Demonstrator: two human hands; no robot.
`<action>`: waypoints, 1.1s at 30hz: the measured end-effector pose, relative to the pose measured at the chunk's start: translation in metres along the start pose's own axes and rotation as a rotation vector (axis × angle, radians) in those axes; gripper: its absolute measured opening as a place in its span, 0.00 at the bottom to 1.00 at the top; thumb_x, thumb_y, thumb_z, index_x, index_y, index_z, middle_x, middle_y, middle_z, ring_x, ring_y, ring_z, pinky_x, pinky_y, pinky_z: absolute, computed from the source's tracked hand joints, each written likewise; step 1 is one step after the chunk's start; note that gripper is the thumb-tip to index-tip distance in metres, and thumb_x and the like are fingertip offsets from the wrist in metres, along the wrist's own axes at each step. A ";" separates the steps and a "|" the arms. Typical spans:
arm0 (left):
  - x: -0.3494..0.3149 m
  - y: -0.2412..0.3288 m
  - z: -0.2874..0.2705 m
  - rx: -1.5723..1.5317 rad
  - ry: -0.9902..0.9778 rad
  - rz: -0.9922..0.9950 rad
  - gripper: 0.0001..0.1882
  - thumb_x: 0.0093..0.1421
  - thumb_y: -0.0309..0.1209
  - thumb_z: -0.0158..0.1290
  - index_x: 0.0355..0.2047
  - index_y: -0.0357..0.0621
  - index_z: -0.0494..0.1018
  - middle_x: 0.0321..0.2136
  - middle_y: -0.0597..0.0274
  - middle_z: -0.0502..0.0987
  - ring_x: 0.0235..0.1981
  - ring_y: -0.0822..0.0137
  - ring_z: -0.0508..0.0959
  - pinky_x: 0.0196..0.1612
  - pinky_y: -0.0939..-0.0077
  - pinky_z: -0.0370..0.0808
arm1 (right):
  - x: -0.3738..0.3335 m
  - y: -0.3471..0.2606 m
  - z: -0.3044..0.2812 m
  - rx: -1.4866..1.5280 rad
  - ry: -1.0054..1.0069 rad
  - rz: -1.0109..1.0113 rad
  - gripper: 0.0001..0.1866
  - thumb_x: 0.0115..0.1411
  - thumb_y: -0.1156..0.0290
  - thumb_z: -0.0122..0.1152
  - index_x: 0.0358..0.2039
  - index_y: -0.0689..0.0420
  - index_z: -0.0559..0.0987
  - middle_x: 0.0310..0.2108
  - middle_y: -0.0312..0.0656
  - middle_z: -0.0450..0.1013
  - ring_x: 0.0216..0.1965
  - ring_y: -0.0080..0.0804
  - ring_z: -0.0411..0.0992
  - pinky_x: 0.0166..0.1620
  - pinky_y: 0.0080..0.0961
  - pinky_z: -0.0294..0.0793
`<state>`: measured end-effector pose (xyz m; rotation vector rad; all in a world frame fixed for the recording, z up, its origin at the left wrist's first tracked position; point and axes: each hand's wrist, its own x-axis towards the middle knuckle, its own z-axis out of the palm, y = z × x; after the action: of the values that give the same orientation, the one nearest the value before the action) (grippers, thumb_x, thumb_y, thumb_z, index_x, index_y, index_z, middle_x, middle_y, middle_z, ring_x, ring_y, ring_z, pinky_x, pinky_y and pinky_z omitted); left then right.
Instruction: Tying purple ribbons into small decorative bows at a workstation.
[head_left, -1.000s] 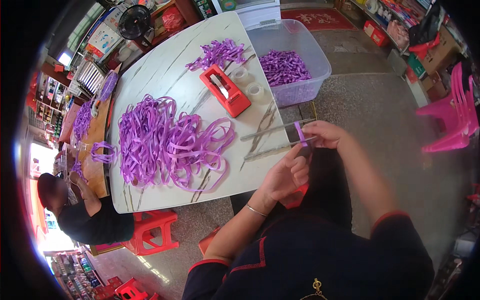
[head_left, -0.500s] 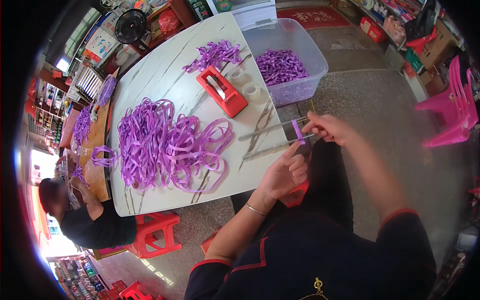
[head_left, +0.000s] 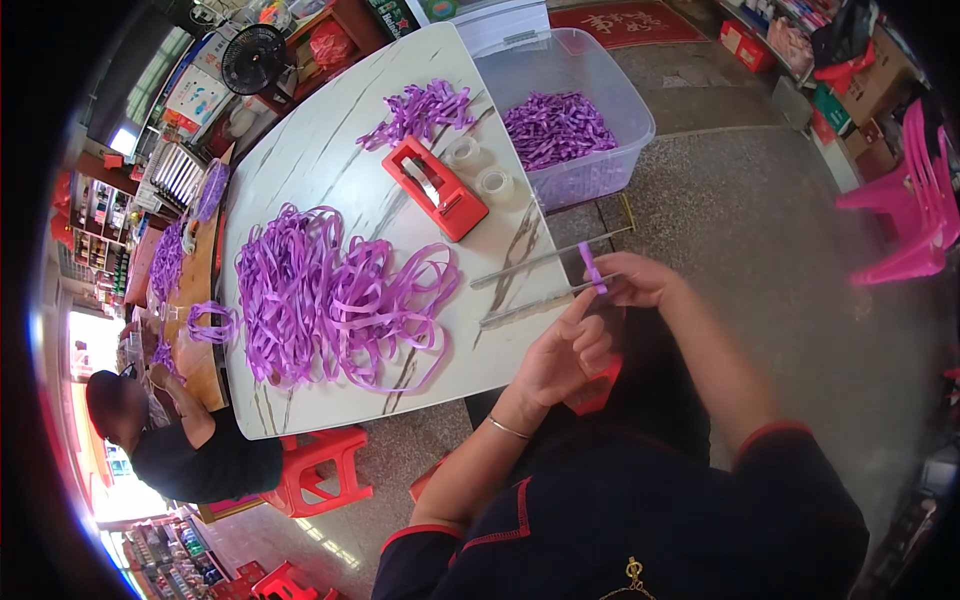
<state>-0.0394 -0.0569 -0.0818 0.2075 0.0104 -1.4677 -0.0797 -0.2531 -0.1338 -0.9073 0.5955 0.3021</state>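
Observation:
A short purple ribbon (head_left: 590,262) loops across two thin parallel metal rods (head_left: 535,268) that jut out past the right edge of the table. My left hand (head_left: 568,355) has its other fingers curled while thumb and index finger pinch the ribbon at the nearer rod. From the right, my right hand (head_left: 642,282) meets it there, fingertips bent in against the same ribbon; part of the ribbon is hidden by the fingers. To the left of the rods lies a big heap of long purple ribbon loops (head_left: 290,300).
A red tape dispenser (head_left: 435,190) stands on the marble-patterned table (head_left: 300,160), beside tape rolls (head_left: 494,182) and a small ribbon pile (head_left: 420,112). A clear plastic bin (head_left: 625,170) holds purple pieces. Pink chairs (head_left: 905,205) stand right; a person (head_left: 190,440) sits left.
My right hand has come down and left from beside the farther rod to the ribbon at the nearer rod. My left hand stays at the ribbon. The view has shifted slightly.

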 end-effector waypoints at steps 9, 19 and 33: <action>0.001 0.002 -0.003 0.063 -0.037 -0.008 0.29 0.55 0.29 0.42 0.59 0.52 0.53 0.19 0.71 0.56 0.22 0.74 0.59 0.28 0.82 0.60 | 0.049 0.036 0.002 0.445 -0.677 -0.094 0.11 0.60 0.63 0.50 0.34 0.57 0.74 0.22 0.32 0.69 0.20 0.17 0.67 0.26 0.14 0.66; 0.001 0.000 0.003 0.033 0.008 0.006 0.28 0.54 0.26 0.41 0.57 0.50 0.58 0.18 0.71 0.55 0.22 0.75 0.57 0.28 0.83 0.58 | 0.016 0.012 -0.004 0.136 0.012 -0.160 0.12 0.59 0.59 0.53 0.31 0.54 0.75 0.19 0.28 0.65 0.20 0.19 0.64 0.27 0.18 0.65; 0.001 0.001 0.006 0.047 0.030 -0.015 0.28 0.55 0.26 0.41 0.58 0.51 0.56 0.18 0.71 0.55 0.22 0.74 0.58 0.27 0.82 0.58 | -0.065 -0.025 0.081 -1.327 0.808 -0.770 0.18 0.46 0.51 0.63 0.20 0.53 0.74 0.20 0.36 0.69 0.24 0.35 0.71 0.28 0.30 0.70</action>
<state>-0.0389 -0.0590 -0.0760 0.2682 0.0016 -1.4802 -0.0909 -0.2026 -0.0400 -2.5063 0.6928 -0.4960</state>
